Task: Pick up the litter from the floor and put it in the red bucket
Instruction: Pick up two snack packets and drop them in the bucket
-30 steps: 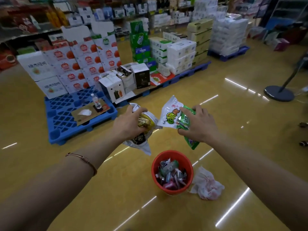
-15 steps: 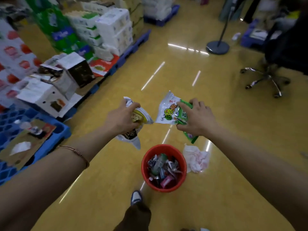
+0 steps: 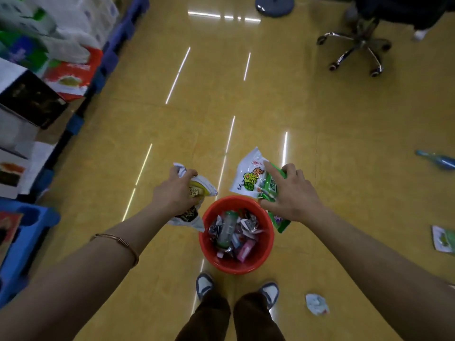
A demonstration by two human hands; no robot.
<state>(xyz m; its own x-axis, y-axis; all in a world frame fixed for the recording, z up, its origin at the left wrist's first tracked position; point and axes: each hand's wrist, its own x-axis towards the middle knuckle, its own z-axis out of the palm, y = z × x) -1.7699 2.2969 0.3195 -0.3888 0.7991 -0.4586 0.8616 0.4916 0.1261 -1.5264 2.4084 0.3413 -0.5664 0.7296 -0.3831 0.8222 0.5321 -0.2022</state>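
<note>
Litter fills both of a person's hands above the red bucket [image 3: 246, 267], which stands on the glossy yellow floor [image 3: 320, 124] just ahead of the person's shoes [image 3: 204, 286] and already holds a heap of crumpled wrappers [image 3: 234, 235]. The left hand [image 3: 176, 193], a thin bracelet [image 3: 123, 242] on its forearm, is clenched round a white-and-yellow packet [image 3: 203, 187] held beside the bucket's left rim. The right hand [image 3: 293, 195] grasps two packets at once over the right rim, a white packet with green lettering [image 3: 248, 178] and a green packet [image 3: 279, 222] that hangs below the palm. More rubbish lies loose around them: a crumpled scrap of paper [image 3: 317, 303] near the right shoe, a flat green-and-white sachet [image 3: 444, 238] at the right edge and, farther off, a blue bottle [image 3: 440, 161] on its side. Stacked cartons [image 3: 32, 99] on blue pallets [image 3: 27, 232] line the left side, while the wheeled base of an office chair [image 3: 357, 50] and a round stand base [image 3: 274, 4] occupy the far floor, well apart from the bucket.
</note>
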